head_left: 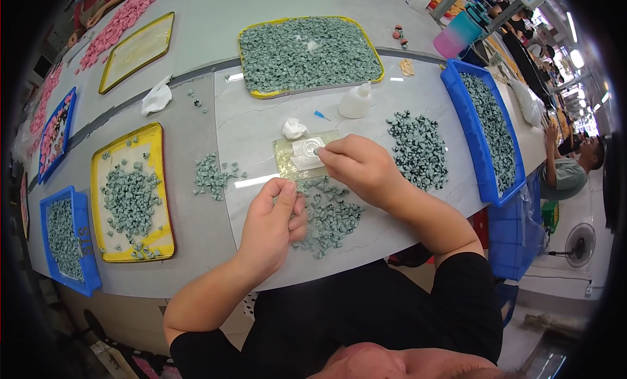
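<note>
Centrally, the right hand [363, 165] pinches above a yellowish slab [283, 158], the left hand [270, 216] curls (both contents unclear); lower left, dark characters [84, 242] mark a blue bin [91, 271].

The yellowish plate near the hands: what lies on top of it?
On the plate lies something white and flat with a round shape. The right hand covers part of the plate's right side; what lies there cannot be seen.
</note>
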A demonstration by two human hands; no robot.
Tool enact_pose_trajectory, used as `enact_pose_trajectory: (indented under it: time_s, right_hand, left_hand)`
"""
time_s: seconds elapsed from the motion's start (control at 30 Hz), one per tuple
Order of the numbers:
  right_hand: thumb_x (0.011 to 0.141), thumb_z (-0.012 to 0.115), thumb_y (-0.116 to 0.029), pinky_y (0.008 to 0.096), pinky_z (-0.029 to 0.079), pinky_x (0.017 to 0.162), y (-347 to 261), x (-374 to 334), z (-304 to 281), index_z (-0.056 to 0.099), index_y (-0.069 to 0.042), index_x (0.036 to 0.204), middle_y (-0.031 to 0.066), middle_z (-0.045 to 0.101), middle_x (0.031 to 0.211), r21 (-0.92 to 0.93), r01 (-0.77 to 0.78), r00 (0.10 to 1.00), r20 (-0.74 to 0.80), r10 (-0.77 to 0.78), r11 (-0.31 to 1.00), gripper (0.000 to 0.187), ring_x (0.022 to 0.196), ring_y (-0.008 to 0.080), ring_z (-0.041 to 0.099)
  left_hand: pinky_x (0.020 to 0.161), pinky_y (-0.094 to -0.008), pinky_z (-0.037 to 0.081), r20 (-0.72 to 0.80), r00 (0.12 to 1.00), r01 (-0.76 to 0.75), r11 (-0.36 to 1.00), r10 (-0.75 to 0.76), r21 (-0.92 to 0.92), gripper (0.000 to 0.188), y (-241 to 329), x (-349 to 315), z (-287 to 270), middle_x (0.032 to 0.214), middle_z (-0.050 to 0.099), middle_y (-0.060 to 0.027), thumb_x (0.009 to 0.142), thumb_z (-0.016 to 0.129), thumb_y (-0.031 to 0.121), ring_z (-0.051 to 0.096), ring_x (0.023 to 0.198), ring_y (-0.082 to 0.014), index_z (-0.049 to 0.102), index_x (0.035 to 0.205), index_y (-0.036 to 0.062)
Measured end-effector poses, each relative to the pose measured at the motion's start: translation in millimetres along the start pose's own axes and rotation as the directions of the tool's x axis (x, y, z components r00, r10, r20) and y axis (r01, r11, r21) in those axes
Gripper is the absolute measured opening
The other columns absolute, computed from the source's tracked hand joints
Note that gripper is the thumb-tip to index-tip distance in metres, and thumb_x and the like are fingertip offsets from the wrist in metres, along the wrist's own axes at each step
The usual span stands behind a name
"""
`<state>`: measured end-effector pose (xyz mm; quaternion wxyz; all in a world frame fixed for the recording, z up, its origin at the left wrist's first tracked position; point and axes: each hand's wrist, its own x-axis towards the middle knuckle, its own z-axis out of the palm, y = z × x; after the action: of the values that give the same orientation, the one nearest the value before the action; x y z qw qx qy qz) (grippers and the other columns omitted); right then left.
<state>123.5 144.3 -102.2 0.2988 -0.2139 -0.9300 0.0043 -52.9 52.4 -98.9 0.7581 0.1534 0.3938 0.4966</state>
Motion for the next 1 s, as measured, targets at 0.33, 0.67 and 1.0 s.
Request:
enact_pose_trajectory:
  time_s: [0.33, 0.67, 1.0]
  right_hand:
    - [0.064, 0.070, 0.005, 0.0269, 0.047, 0.052, -32.6, 5.8, 9.3, 0.062, 0.002, 0.084, 0.0112, 0.061, 0.078, 0.375, -0.010, 0.973, -0.212, 0.096, 0.927, 0.022, 0.061, 0.0218, 0.058]
    - [0.063, 0.069, 0.000, 0.0313, 0.048, 0.053, -34.8, 5.4, 10.8, 0.060, 0.008, 0.086, 0.0151, 0.060, 0.083, 0.260, 0.220, 0.966, -0.190, -0.173, 0.940, 0.026, 0.066, 0.0248, 0.059]
    - [0.060, 0.067, -0.002, 0.0318, 0.050, 0.053, -42.6, 8.1, 19.3, 0.060, 0.009, 0.082, 0.0175, 0.058, 0.085, 0.141, 0.372, 0.909, -0.254, -0.329, 0.918, 0.025, 0.067, 0.0260, 0.059]
  left_hand:
    - [0.042, -0.0197, 0.024, 0.041, 0.999, 0.017, 1.000, -0.018, 0.019, 0.022, 5.4, -6.5, -8.0, 0.067, 0.037, 0.0006, 0.097, 0.037, 0.026, 0.030, 0.051, -0.0063, 0.039, 0.083, 0.0093]
    - [0.042, -0.0206, 0.023, 0.031, 0.998, 0.057, 0.998, -0.057, 0.014, 0.021, 4.3, -8.5, -8.3, 0.064, 0.037, 0.0027, 0.096, 0.039, 0.025, 0.029, 0.049, -0.0050, 0.041, 0.085, 0.0079]
    - [0.042, -0.0189, 0.023, -0.013, 0.998, -0.057, 0.994, 0.058, 0.098, 0.022, 1.6, -18.3, -8.0, 0.064, 0.035, 0.0027, 0.096, 0.039, 0.027, 0.029, 0.050, -0.0046, 0.039, 0.082, 0.0103]
